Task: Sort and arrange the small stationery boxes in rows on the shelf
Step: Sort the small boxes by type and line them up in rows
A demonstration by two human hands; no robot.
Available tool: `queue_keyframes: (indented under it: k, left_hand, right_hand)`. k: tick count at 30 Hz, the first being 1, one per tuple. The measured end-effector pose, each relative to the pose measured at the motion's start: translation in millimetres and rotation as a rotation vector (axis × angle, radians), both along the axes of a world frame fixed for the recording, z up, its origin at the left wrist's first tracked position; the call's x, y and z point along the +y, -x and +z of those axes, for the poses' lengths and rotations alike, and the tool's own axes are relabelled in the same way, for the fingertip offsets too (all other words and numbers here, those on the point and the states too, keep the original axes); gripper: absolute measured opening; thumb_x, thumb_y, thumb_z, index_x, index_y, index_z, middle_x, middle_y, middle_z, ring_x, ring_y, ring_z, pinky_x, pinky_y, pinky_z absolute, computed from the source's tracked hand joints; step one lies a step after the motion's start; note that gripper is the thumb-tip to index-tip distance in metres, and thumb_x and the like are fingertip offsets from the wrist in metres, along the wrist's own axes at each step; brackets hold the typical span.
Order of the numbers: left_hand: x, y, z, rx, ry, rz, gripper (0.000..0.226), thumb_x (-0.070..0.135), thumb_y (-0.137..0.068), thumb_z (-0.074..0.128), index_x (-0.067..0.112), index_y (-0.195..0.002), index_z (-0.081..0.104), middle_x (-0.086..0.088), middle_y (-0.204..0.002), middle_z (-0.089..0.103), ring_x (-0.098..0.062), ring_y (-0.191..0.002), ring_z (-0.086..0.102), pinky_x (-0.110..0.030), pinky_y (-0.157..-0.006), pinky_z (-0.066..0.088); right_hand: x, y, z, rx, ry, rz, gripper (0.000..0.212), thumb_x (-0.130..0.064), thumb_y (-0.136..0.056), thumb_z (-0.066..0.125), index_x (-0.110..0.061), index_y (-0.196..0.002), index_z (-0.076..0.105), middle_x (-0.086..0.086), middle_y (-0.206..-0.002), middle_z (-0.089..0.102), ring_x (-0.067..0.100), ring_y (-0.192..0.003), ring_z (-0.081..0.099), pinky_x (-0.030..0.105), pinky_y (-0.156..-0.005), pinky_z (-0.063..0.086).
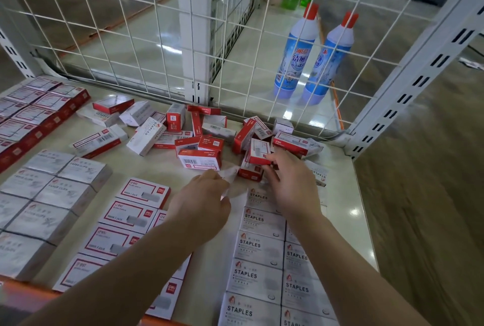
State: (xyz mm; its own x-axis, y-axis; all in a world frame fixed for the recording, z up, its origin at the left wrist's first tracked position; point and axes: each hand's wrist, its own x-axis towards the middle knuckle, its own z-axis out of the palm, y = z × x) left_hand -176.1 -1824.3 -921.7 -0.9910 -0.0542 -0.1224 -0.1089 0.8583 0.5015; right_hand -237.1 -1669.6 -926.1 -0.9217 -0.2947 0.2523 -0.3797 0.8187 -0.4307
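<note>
Dozens of small stationery boxes lie on the shelf [167,168]: neat rows of white staples boxes [258,249], red-framed boxes [128,214] and paper-clip boxes [49,189] in front, a loose pile [199,137] at the back. Left hand [201,202] pinches a white box [230,179]; right hand [288,184] grips a red-and-white box [259,151] on the pile. Behind the wire grid [131,24], two blue bottles [311,56] stand on a glossy floor.
</note>
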Motion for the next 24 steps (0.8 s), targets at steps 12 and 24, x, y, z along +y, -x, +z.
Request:
queue_keyframes:
  k: [12,24]
  left_hand:
    - [5,-8,4,0.0,-0.019,0.006,0.036,0.023,-0.093,0.046,0.021,-0.129,0.051,0.008,-0.133,0.044,-0.01,-0.119,0.043,-0.028,-0.098,0.039]
    - [0,-14,5,0.066,-0.072,0.068,0.033,0.02,-0.092,0.049,0.02,-0.124,0.055,0.007,-0.131,0.049,-0.01,-0.117,0.046,-0.024,-0.094,0.037]
  right_hand:
    - [14,-19,-8,-0.222,0.201,-0.063,0.037,-0.041,-0.086,0.059,-0.022,-0.118,0.057,-0.005,-0.113,0.06,0.012,-0.103,0.054,0.027,-0.085,0.045]
    - [-2,-12,-5,-0.299,0.252,-0.228,0.034,-0.039,-0.082,0.065,-0.023,-0.112,0.063,-0.003,-0.107,0.059,0.013,-0.096,0.053,0.029,-0.085,0.045]
